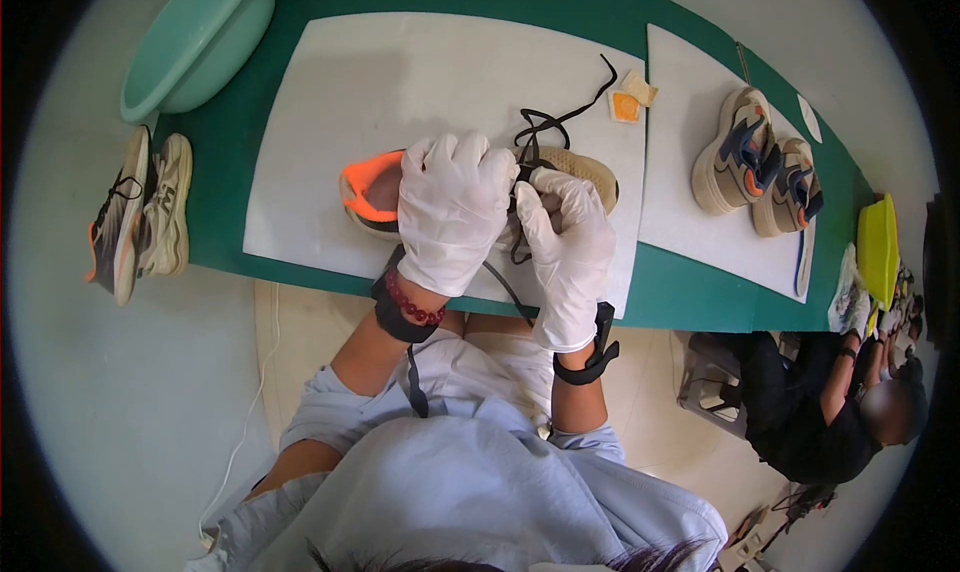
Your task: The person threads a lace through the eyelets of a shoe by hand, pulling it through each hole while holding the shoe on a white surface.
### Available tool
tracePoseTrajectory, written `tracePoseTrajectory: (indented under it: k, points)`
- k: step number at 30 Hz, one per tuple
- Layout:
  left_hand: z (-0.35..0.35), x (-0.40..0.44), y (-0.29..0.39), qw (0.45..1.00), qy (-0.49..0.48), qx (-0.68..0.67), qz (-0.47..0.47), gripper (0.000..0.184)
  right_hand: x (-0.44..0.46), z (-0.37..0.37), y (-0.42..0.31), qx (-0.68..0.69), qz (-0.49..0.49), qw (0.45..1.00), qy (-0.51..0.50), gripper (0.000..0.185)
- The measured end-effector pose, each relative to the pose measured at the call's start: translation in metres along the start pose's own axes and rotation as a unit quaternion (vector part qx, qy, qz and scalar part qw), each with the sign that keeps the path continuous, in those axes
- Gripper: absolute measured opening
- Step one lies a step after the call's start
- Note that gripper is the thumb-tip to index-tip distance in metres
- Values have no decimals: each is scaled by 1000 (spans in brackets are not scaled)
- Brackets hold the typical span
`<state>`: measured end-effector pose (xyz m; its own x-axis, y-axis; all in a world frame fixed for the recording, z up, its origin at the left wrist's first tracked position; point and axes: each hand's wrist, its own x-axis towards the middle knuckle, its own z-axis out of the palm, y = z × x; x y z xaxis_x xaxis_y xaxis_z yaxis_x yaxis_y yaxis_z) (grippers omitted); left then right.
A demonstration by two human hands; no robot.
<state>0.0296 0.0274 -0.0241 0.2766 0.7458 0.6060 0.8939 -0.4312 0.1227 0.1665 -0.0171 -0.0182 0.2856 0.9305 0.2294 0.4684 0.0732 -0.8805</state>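
Note:
A shoe with an orange collar [362, 184] and a tan toe lies on the white mat [340, 82], its toe to the right. My hands cover its middle. My left hand [455, 212], in a white glove, is closed over the lacing area and grips the black shoelace [533, 122]. On the toe side, my right hand [568, 247], gloved too, pinches the same lace between thumb and fingers. One loose lace end trails across the mat toward the far right; another hangs down by the near table edge. The exact finger grip is partly hidden.
An orange-and-cream packet [626, 105] lies beyond the toe. Two beige-and-navy shoes [735, 157] stand on a second mat at right; another pair [165, 207] sits at the left edge. A teal basin [195, 47] is far left. Right, a person [810, 402] sits near a yellow basin [878, 252].

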Motion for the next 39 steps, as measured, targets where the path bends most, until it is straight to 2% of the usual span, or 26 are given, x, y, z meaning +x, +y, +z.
tracePoseTrajectory:
  k: [4,10,16,25,31,37,39]
  points:
    - [2,-2,-1,1000,-5,0,-6,14,1,6,1,16,35,999,-7,15]
    - [-1,0,0,1000,-11,-1,-15,11,1,3,-2,-20,34,999,-12,14]
    - [-1,1,0,1000,-8,-10,-18,12,-2,3,0,-55,1,998,-8,10]
    - [0,1,0,1000,1,-4,-20,13,-4,2,3,-25,-26,999,-7,9]
    - [0,1,1,1000,0,-3,-20,13,1,-8,-4,-102,-55,991,-64,10]
    - [1,1,0,1000,2,-12,-16,13,-1,-7,2,-76,-35,995,-62,17]
    - [-1,2,0,1000,-4,-11,-18,13,0,-3,2,-24,21,999,-34,20]
